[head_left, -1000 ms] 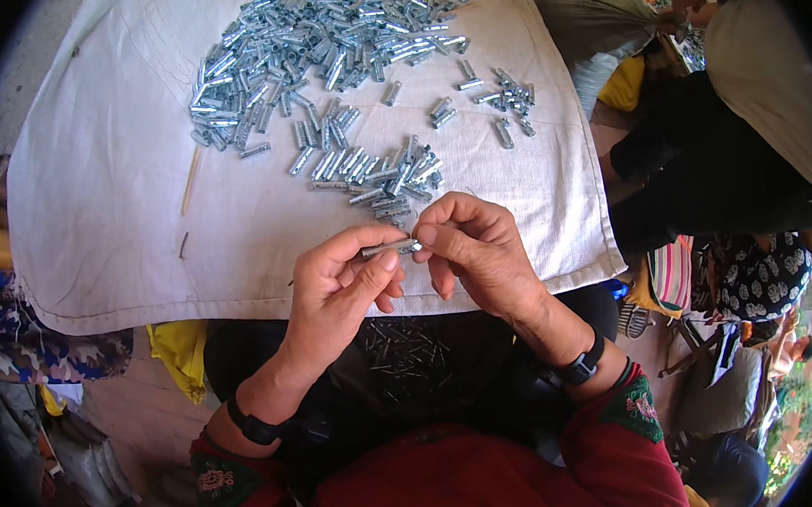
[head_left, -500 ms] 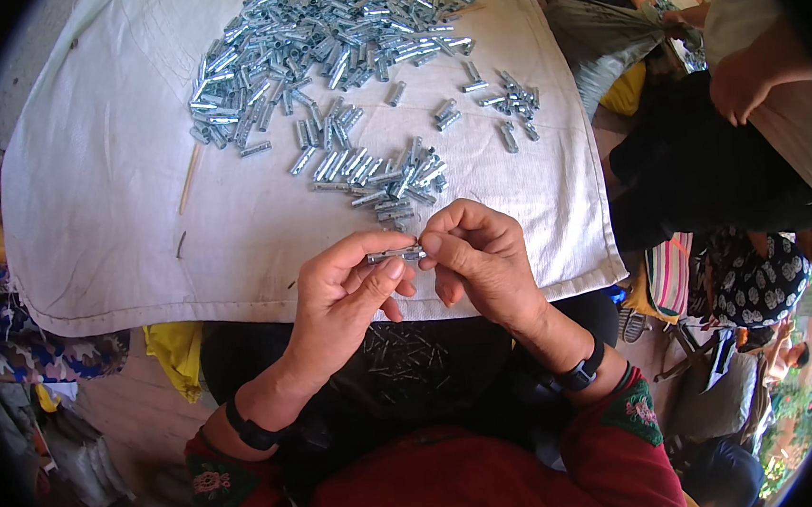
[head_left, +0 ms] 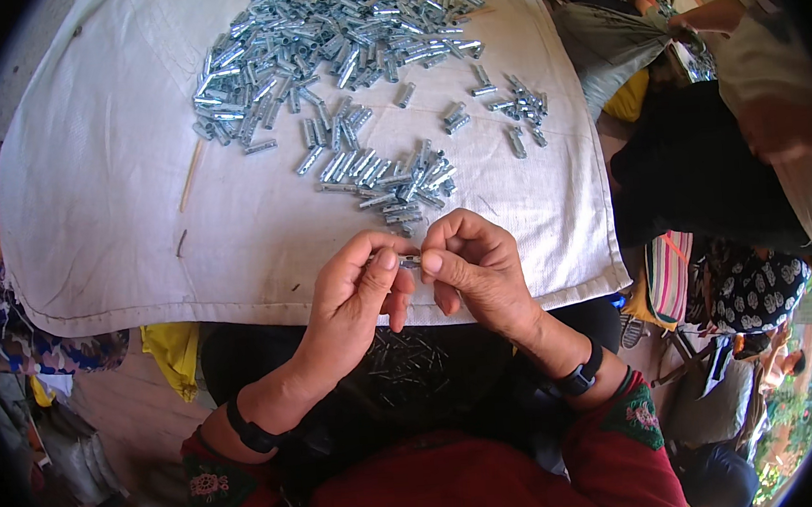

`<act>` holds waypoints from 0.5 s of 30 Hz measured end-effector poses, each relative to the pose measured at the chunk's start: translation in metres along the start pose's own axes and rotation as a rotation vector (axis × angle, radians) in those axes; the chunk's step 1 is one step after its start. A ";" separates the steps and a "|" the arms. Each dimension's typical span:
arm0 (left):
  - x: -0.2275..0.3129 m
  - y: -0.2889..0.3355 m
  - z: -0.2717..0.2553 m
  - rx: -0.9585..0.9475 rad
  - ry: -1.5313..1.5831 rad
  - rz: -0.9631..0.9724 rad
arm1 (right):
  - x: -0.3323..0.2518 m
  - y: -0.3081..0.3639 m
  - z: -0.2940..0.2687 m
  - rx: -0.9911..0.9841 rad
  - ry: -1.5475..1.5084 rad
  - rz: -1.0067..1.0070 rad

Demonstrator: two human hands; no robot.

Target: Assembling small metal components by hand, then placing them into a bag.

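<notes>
A small silver metal sleeve [head_left: 410, 261] is pinched between my two hands above the near edge of the white cloth. My left hand [head_left: 356, 291] closes thumb and fingers on its left end. With thumb and forefinger, my right hand [head_left: 476, 265] grips the right end. Fingertips hide most of the sleeve, and I cannot make out any smaller part at the join. Just beyond my hands lies a loose cluster of similar metal sleeves [head_left: 427, 177]. A far larger heap of sleeves [head_left: 313, 46] spreads behind it.
White cloth [head_left: 89, 231] covers the work surface, with a thin stick [head_left: 192, 175] on its left. Small thin metal pieces [head_left: 405, 358] lie on dark material in my lap. On the right are a grey sack [head_left: 609, 42], a striped bag [head_left: 670, 271] and another person's hand [head_left: 787, 128].
My hands have drawn closer together, and my left fingers now cover more of the sleeve. At the right, the other person's arm has shifted and is blurred.
</notes>
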State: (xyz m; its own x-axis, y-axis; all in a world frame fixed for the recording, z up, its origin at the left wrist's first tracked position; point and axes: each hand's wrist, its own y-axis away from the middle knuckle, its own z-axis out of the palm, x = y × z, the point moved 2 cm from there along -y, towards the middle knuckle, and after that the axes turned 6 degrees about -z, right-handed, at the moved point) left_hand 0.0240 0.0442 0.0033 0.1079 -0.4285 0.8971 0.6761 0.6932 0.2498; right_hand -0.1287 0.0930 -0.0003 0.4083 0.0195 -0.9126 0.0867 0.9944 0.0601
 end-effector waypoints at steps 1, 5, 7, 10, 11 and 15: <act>-0.001 0.000 0.000 0.000 0.001 0.002 | 0.004 -0.001 -0.003 -0.007 0.002 0.015; -0.007 0.004 0.001 -0.091 0.176 -0.066 | 0.005 0.005 0.002 -0.143 -0.042 0.108; -0.010 0.008 0.002 -0.130 0.246 -0.082 | 0.006 0.007 0.004 -0.154 -0.038 0.113; -0.013 0.014 0.000 -0.137 0.247 -0.101 | 0.003 0.009 0.007 -0.193 0.024 0.160; -0.013 0.016 0.000 -0.145 0.278 -0.116 | 0.003 0.010 0.009 -0.198 0.019 0.178; -0.012 0.020 0.004 -0.142 0.385 -0.161 | 0.005 0.018 0.013 -0.150 0.075 0.081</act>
State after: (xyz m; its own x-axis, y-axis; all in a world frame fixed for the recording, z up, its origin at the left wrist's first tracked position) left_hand 0.0332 0.0653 -0.0008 0.2385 -0.7282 0.6426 0.7972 0.5247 0.2987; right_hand -0.1129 0.1100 0.0012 0.3388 0.1023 -0.9353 -0.0827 0.9935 0.0787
